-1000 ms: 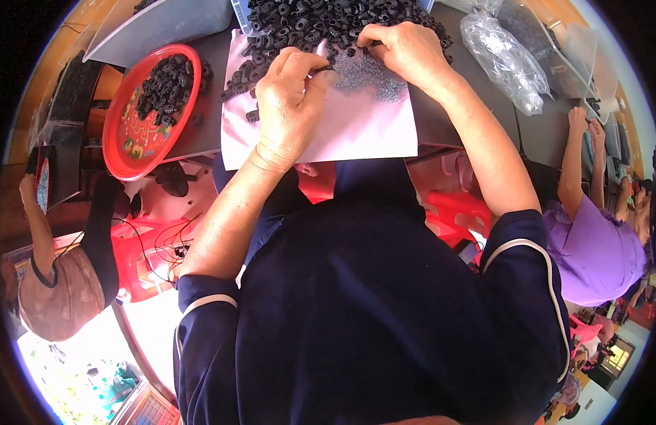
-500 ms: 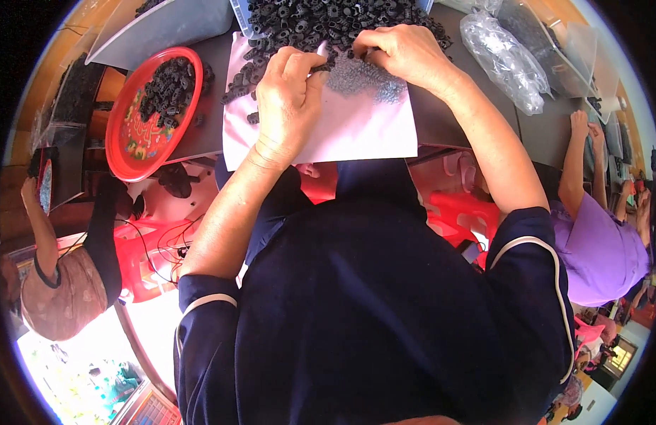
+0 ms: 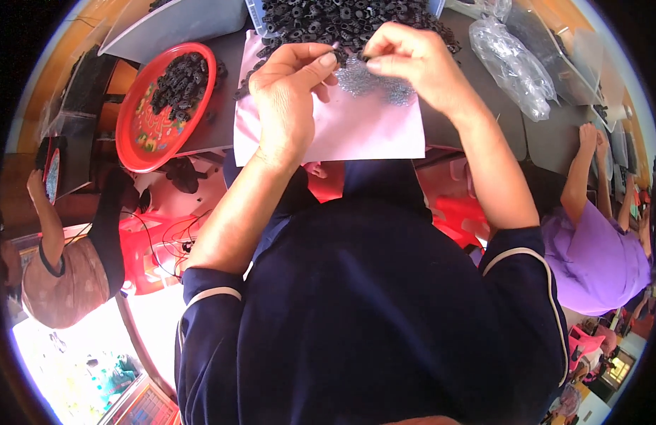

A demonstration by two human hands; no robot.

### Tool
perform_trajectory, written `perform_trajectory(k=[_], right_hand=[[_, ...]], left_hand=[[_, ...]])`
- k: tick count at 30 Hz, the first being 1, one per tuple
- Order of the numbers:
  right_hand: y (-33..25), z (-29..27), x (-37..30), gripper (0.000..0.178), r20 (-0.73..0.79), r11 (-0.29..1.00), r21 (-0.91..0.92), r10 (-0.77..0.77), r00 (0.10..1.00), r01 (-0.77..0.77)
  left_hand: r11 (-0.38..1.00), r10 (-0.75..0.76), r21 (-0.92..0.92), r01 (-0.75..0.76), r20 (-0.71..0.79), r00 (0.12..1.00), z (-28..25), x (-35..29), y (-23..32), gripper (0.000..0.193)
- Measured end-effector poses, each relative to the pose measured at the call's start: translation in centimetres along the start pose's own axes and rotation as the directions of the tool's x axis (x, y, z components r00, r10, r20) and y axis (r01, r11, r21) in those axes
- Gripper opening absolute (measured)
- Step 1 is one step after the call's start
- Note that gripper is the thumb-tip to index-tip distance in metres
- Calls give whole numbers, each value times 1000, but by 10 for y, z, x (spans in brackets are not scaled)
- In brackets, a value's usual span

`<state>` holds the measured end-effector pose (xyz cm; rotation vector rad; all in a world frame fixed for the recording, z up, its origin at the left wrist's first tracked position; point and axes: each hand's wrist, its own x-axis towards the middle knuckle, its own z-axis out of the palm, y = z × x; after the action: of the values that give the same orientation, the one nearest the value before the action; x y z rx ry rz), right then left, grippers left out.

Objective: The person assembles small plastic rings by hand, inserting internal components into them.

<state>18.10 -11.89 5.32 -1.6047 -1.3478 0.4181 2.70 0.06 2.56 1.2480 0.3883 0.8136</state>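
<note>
My left hand [image 3: 282, 99] is closed, thumb and index finger pinching a small black plastic part [image 3: 340, 57]. Just to its right, my right hand [image 3: 420, 67] is also pinched shut. A dark speck shows at its fingertips, too small to name. Below the fingertips lies a loose heap of tiny silvery metal pieces [image 3: 377, 86] on a pale pink sheet [image 3: 363, 134]. Beyond both hands, a large pile of black plastic parts [image 3: 321, 25] spills from a clear bluish bin [image 3: 255, 14] onto the sheet.
At left sits a red patterned tray [image 3: 124, 134] with more black parts [image 3: 181, 81]. A grey bin [image 3: 179, 32] stands behind it. Crumpled clear plastic bags [image 3: 512, 67] lie at right on the dark table [image 3: 455, 106]. Other people work at both sides, one in a purple top [image 3: 590, 255].
My left hand has turned and risen slightly, showing its thumb and the black part at its tip. My right hand has shifted a little to the right. The view has moved slightly.
</note>
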Motion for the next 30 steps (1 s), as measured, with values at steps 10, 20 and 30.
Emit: perform_trajectory(k=[10,20,30], right_hand=[[-33,81,-22,11,-193,959,-40,-282,940,279],[-35,46,-13,11,-244,967,248,5,970,57],[-18,48,-10,14,-156,908,414,134,979,-58]], left_hand=[[957,-66,-291,7,-193,979,10,-10,5,11],[983,-83,-168,77,-29,996,-9,-30,5,20],[968,-176,-175,180,38,984,-14,-33,-4,16]])
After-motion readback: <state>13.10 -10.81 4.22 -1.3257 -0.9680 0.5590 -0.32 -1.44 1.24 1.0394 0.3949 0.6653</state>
